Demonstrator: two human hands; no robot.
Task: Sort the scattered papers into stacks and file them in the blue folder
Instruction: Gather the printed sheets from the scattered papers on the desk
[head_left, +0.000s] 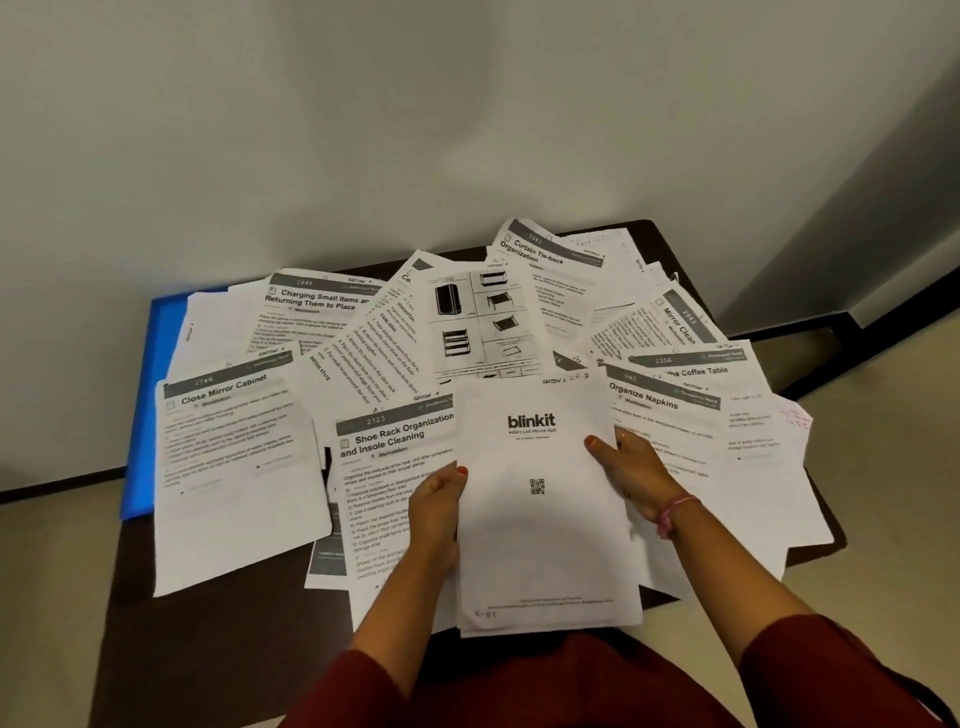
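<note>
Early in the sorting, by the look of things: gathering the first stack, with nearly all else still strewn. Held over the near edge of the dark table, a small stack of sheets topped by the blinkit page, several edges showing at its bottom. Gripped on its left edge by the left hand, thumb on top and fingers curled beneath; gripped on its right edge by the right hand, thumb on the page, fingers behind, a pink band at the wrist. Spread across the table in overlapping disorder: the Close Mirror Cabinet sheet at left, the Shoe Rack Organization sheet just beside and partly under the held stack, the Organize Napkins sheet under the right hand, the furniture picture sheet beyond, the Curtain Tie-back sheet farthest back. Lying at the far left, mostly buried under papers, only a strip of its edge showing: the blue folder. Next, most likely: squaring the held stack, setting it down or adding a matching sheet. Calling for one hand freed to lift a loose page without dragging its neighbours. Also needed before any filing: clearing the sheets off the folder. Sorting rule not readable with certainty, though handwritten section marks appear on some pages.
</note>
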